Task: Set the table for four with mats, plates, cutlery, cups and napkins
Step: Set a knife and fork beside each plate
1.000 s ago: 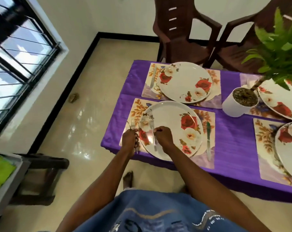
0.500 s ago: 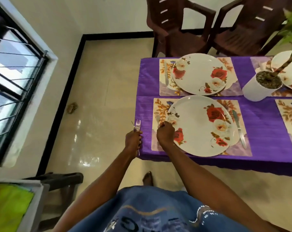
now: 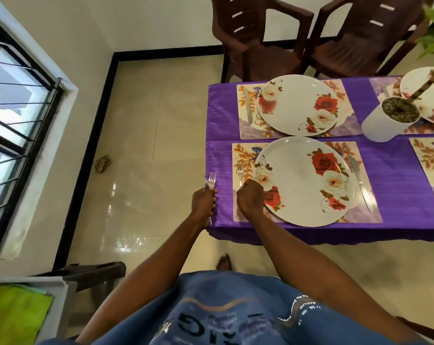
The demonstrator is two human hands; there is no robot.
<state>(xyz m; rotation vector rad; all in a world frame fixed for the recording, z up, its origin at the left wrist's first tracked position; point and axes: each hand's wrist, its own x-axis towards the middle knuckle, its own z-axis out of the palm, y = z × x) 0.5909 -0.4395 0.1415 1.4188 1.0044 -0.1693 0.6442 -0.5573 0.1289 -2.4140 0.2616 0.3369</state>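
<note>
Head view only. Left hand [image 3: 203, 202] was curled round a bunch of silver metal forks [image 3: 210, 185], tines up & sticking out above the knuckles, handle ends poking out below the fist, at the near-left corner of the table w/ purple ribbed cloth [image 3: 397, 170]. Right hand [image 3: 250, 200] was a closed fist just right of the left one, fingers pinching the handle of a single silver fork [image 3: 240, 171]; its tines lay beyond the knuckles on the floral rectangular placemat [image 3: 243, 155]. Couldn't tell if the handle was fully down on the mat, the fist hid it.

Touching the right side of that fist: big white round plate w/ red & white roses [image 3: 303, 180], centred on the same mat. Past the plate, well right of the fingers, a silver table knife [image 3: 360, 185] lay on the mat's right strip, blade away from the person.

Beyond the right-hand fingertips, across the table: second floral mat [image 3: 345, 95] w/ matching rose plate [image 3: 298, 103] & a knife [image 3: 248, 105] on its left strip. Far right of both hands: white pot w/ green plant [image 3: 385, 123], part of a third plate [image 3: 420, 83] behind it, edge of another mat [image 3: 427, 155] nearer.

Two dark brown plastic chairs [image 3: 260, 38] stood past the table. Left of the left hand: barred window [image 3: 14, 115] & glossy tiled floor [image 3: 136, 120].
</note>
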